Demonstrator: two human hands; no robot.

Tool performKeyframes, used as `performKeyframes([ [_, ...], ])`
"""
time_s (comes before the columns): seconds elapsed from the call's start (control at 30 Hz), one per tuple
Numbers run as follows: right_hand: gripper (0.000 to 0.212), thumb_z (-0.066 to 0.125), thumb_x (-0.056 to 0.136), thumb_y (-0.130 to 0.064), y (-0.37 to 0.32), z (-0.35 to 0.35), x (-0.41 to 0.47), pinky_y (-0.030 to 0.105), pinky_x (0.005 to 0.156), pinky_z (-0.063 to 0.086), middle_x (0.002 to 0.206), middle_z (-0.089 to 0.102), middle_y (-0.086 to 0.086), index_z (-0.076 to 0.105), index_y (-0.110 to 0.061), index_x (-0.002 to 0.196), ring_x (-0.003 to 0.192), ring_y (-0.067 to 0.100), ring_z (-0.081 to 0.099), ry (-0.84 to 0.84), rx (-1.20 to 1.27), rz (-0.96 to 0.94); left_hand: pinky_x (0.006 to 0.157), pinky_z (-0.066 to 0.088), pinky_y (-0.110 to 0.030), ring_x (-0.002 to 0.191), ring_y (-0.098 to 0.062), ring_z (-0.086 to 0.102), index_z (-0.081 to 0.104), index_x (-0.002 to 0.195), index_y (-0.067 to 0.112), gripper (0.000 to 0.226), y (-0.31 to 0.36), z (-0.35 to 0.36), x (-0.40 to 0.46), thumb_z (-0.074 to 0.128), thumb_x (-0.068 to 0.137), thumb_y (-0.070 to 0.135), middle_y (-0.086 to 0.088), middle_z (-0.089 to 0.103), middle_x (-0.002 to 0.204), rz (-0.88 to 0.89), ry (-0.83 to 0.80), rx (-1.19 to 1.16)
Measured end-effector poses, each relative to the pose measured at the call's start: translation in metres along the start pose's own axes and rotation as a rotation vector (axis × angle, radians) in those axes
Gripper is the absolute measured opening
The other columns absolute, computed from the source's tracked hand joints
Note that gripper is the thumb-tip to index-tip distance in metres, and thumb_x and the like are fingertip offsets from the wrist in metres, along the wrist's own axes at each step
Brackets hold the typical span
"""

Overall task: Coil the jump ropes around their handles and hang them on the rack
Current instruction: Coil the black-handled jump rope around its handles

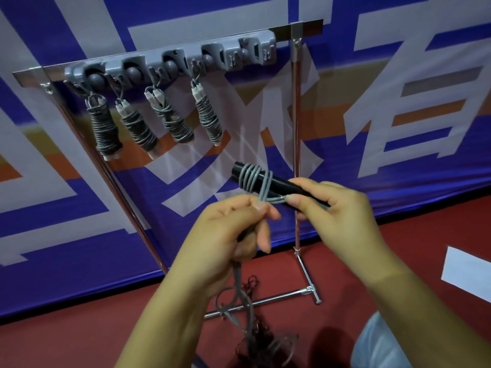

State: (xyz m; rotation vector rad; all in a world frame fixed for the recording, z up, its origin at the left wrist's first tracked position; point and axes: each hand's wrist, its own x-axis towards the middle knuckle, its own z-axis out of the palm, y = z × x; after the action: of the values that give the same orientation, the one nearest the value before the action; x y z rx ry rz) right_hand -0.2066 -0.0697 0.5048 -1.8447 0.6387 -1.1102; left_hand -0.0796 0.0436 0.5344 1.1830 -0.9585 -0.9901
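Head view: grey rope (253, 179), light, springy, likely to uncoil; right hand (342, 208) grasps black handles (281, 185), left hand (225, 229) pinches rope, keeping tension.

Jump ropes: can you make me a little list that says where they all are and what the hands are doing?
ropes on rack: four coiled jump ropes hang from the grey holder
free slot: right end of the holder
rope in hands: black handles with a few grey turns near the far end
right hand: grips the handles
left hand: pinches the grey cord just below the handles
loose rope: hangs from the left hand to the red floor
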Motion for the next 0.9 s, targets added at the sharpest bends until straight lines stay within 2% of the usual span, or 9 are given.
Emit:
performKeyframes([
  [0.17,0.023,0.068,0.084,-0.016,-0.005,-0.003,-0.002,0.013,0.068,0.051,0.088,0.074,-0.007,0.071,-0.03,0.101,0.065,0.009,0.07,0.012,0.19,0.1,0.036,0.023,-0.014,0.034,-0.005,0.022,0.069,0.069,0.013,0.028,0.001,-0.014,-0.007,0.047,0.082,0.023,-0.002,0.044,0.043,0.079,0.109,0.043],
  [0.33,0.011,0.067,0.07,-0.028,-0.015,-0.002,-0.002,0.016,0.062,0.053,0.073,0.074,-0.003,0.076,-0.033,0.075,0.056,0.011,0.066,-0.027,0.425,0.203,0.043,0.031,-0.014,0.038,-0.007,0.031,0.07,0.072,0.021,0.027,-0.008,-0.016,-0.005,0.048,0.087,0.028,-0.002,0.056,0.053,0.162,0.103,0.136],
  [0.5,0.021,0.064,0.068,-0.029,-0.016,-0.011,0.0,0.016,0.057,0.052,0.069,0.072,0.006,0.078,-0.019,0.081,0.061,0.012,0.065,-0.173,0.593,0.346,0.066,0.054,-0.025,0.064,-0.016,0.066,0.076,0.088,0.02,0.019,-0.01,-0.023,-0.005,0.059,0.083,0.012,-0.006,0.071,0.077,0.148,-0.022,0.09],
  [0.57,0.03,0.062,0.071,-0.029,-0.016,-0.015,0.003,0.024,0.068,0.058,0.064,0.068,0.005,0.074,-0.013,0.093,0.057,0.011,0.063,-0.21,0.608,0.386,0.072,0.055,-0.027,0.074,-0.02,0.071,0.076,0.089,0.019,0.024,-0.006,-0.026,-0.005,0.058,0.08,0.006,-0.009,0.074,0.084,0.134,-0.042,0.089],
  [0.63,0.035,0.063,0.07,-0.032,-0.013,-0.021,0.006,0.035,0.084,0.057,0.059,0.063,0.004,0.075,-0.009,0.094,0.049,0.007,0.059,-0.253,0.643,0.41,0.073,0.056,-0.028,0.077,-0.022,0.072,0.076,0.087,0.017,0.022,-0.003,-0.03,-0.004,0.061,0.077,0.004,-0.011,0.074,0.087,0.123,-0.055,0.133],
  [0.7,0.041,0.072,0.065,-0.037,-0.01,-0.028,0.011,0.042,0.088,0.054,0.06,0.063,0.004,0.076,-0.01,0.095,0.046,0.006,0.058,-0.337,0.692,0.397,0.07,0.056,-0.027,0.074,-0.022,0.072,0.076,0.08,0.015,0.015,-0.003,-0.033,-0.003,0.072,0.072,0.003,-0.012,0.074,0.083,0.103,-0.032,0.181],
  [0.77,0.06,0.083,0.058,-0.043,-0.004,-0.035,0.016,0.041,0.088,0.055,0.073,0.069,0.008,0.073,-0.007,0.105,0.048,0.006,0.058,-0.463,0.705,0.359,0.067,0.056,-0.024,0.07,-0.019,0.072,0.075,0.071,0.015,0.015,-0.004,-0.035,-0.002,0.07,0.065,0.003,-0.009,0.074,0.075,0.089,-0.008,0.221],
  [0.83,0.07,0.087,0.055,-0.047,0.0,-0.038,0.019,0.029,0.078,0.058,0.092,0.071,0.015,0.071,-0.005,0.108,0.054,0.01,0.06,-0.573,0.662,0.342,0.065,0.054,-0.019,0.068,-0.011,0.071,0.073,0.065,0.017,0.015,-0.005,-0.033,0.0,0.07,0.061,0.003,0.0,0.072,0.068,0.103,-0.008,0.303],
  [0.9,0.065,0.088,0.051,-0.049,0.002,-0.039,0.02,0.017,0.059,0.053,0.093,0.072,0.017,0.075,-0.01,0.102,0.063,0.017,0.065,-0.65,0.599,0.342,0.064,0.05,-0.011,0.068,-0.001,0.068,0.07,0.072,0.017,0.022,-0.003,-0.031,0.002,0.073,0.062,-0.003,0.01,0.071,0.066,0.133,-0.019,0.427],
])
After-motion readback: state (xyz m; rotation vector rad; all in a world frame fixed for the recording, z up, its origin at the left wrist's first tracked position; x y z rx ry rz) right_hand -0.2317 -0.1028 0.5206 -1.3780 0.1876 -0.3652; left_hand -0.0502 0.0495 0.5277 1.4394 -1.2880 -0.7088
